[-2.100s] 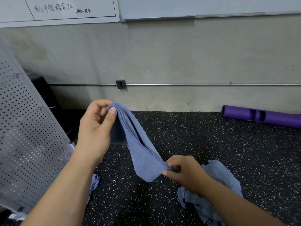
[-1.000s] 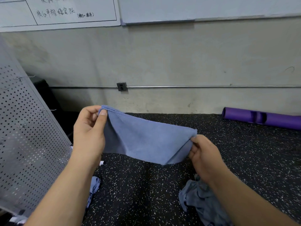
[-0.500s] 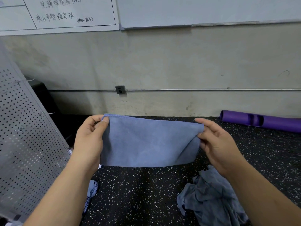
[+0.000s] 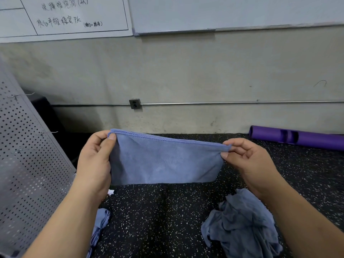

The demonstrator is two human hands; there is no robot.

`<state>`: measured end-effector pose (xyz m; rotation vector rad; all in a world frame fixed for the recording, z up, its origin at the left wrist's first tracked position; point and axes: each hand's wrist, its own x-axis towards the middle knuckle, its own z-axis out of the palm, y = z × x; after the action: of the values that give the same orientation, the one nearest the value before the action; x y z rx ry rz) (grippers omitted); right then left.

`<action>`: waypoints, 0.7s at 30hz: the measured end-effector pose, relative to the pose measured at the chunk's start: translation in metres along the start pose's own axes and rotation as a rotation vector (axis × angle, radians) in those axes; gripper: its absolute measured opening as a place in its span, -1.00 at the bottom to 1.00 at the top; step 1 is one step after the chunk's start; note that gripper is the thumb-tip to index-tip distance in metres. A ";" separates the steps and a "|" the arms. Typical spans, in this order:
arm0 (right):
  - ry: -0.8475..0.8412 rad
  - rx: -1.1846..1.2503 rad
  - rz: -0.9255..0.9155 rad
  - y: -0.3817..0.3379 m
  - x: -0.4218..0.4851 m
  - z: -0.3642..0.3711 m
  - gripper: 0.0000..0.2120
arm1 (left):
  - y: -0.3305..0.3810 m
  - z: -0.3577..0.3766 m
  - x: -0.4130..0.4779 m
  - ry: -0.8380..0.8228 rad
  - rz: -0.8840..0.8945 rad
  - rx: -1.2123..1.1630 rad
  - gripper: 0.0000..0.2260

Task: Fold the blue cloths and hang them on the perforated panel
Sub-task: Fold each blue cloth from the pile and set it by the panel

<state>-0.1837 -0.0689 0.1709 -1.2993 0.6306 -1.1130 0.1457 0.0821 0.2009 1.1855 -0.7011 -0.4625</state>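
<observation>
Hands raised level, left [image 4: 95, 161] and right [image 4: 247, 161] each pinching a top corner of the folded blue cloth [image 4: 163, 161]

This is looking like a gym: a speckled rubber floor [image 4: 167, 211] is spreading underfoot, a purple roller [image 4: 312, 139] is lying by the bare wall [image 4: 186, 71], and whiteboards [image 4: 223, 12] are hanging above.

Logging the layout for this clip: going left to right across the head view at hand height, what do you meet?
perforated panel → left hand → blue cloth → right hand → purple tube
</observation>
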 end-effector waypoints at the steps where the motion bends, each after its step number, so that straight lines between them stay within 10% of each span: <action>1: 0.011 -0.012 -0.016 0.000 0.000 -0.001 -0.70 | -0.001 -0.001 0.001 -0.003 0.007 0.005 -0.92; 21: 0.111 -0.204 -0.169 -0.006 -0.005 0.006 -0.79 | -0.006 0.001 0.002 0.008 0.027 -0.042 -0.91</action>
<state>-0.1818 -0.0616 0.1767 -1.4947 0.7425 -1.2921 0.1463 0.0779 0.1956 1.1363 -0.6966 -0.4484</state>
